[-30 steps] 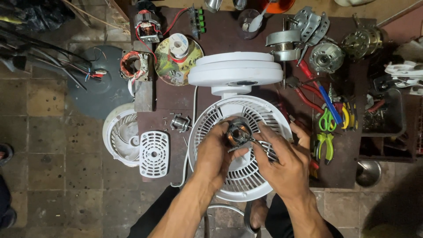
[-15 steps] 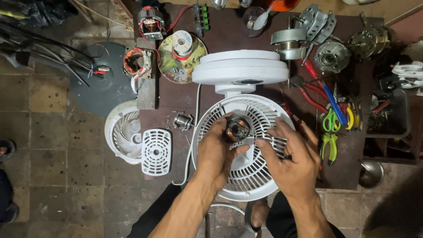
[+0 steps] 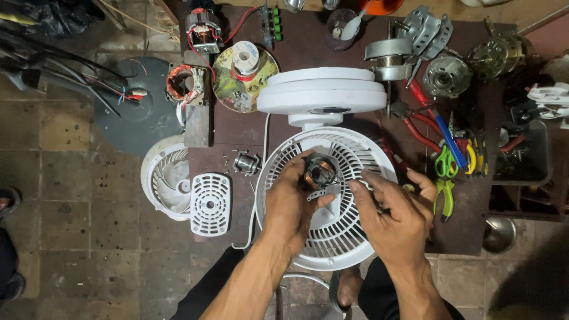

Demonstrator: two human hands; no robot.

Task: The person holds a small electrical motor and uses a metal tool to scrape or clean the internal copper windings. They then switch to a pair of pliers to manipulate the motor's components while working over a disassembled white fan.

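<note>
A white fan housing with a round slotted grille [image 3: 349,237] lies face up on the dark workbench [image 3: 237,127], its round white base [image 3: 323,92] behind it. At the grille's centre sits a small motor with copper windings [image 3: 320,172]. My left hand [image 3: 290,204] grips that motor from the left with thumb and fingers. My right hand [image 3: 394,213] rests on the grille's right side, fingertips pinching a thin dark tool or wire; I cannot tell which.
A white vented cover [image 3: 209,203] and a white fan guard [image 3: 167,178] lie left. Loose screws and a small metal part [image 3: 246,163] sit nearby. Pliers, green scissors [image 3: 443,163], screwdrivers and several motors crowd the right and back. A solder spool [image 3: 244,56] stands behind.
My right hand has slid rightward off the motor toward the grille's edge. My left hand stays on the motor.
</note>
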